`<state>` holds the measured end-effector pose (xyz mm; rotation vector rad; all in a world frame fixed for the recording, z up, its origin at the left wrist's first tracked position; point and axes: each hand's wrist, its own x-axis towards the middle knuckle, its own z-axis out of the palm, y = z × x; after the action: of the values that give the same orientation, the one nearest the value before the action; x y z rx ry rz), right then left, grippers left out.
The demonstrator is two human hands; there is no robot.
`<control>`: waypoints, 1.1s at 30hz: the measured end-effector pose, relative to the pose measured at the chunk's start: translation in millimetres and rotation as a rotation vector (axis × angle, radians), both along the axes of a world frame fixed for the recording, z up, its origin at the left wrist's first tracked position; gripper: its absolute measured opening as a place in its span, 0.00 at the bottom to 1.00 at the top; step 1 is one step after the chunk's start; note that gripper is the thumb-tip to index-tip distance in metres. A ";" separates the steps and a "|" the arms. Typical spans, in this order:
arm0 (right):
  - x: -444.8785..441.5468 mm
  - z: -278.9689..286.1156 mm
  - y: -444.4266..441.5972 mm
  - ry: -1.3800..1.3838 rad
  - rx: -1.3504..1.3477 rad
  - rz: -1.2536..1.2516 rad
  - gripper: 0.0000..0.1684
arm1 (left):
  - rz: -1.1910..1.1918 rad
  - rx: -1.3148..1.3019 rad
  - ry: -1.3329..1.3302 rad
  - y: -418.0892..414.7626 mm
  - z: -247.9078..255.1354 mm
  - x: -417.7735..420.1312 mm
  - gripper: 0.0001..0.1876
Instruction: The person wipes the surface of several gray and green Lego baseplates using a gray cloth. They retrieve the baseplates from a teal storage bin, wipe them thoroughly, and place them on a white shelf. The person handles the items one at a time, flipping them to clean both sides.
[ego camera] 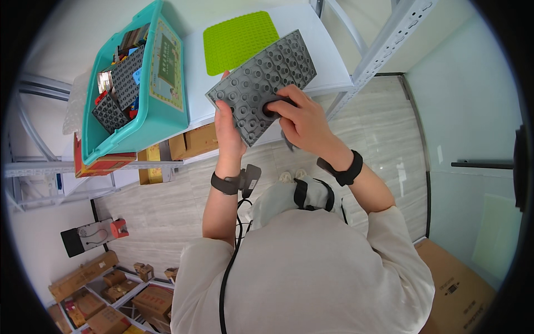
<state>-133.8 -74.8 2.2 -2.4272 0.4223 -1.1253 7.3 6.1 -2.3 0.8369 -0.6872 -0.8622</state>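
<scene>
My left hand (pixel 228 129) grips the lower left edge of a grey studded toy building plate (pixel 267 79), thumb on the near face. The plate is tilted, with its underside of round hollow tubes towards me. In the fingers of my right hand (pixel 306 121) is a small dark round piece (pixel 271 107), held against the plate's lower right part. My fingers partly hide this piece, so its kind is unclear. Behind the plate, a lime green building baseplate (pixel 238 41) lies on the white shelf (pixel 196 83).
To the left stands a teal plastic bin (pixel 162 125) holding grey plates (pixel 127 77) and coloured bricks. A perforated metal post (pixel 363 71) rises at the shelf's right end. Cardboard boxes (pixel 200 140) sit underneath. A black cable (pixel 227 271) runs along my left side.
</scene>
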 end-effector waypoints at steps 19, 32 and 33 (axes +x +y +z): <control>-0.1 -21.3 0.5 -0.004 0.319 0.062 0.18 | 0.037 0.024 -0.055 -3.8 4.5 1.5 0.35; -13.8 -23.2 10.7 0.104 -0.095 -0.034 0.16 | 0.074 -0.064 0.066 -0.9 2.0 19.9 0.33; -13.9 -23.9 10.8 0.062 -0.084 -0.076 0.15 | 0.085 -0.048 0.045 -0.6 2.5 20.6 0.33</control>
<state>-147.6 -63.9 -21.7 -2.5437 0.5005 -1.1233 27.9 5.5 0.2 0.7960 -0.6264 -0.7830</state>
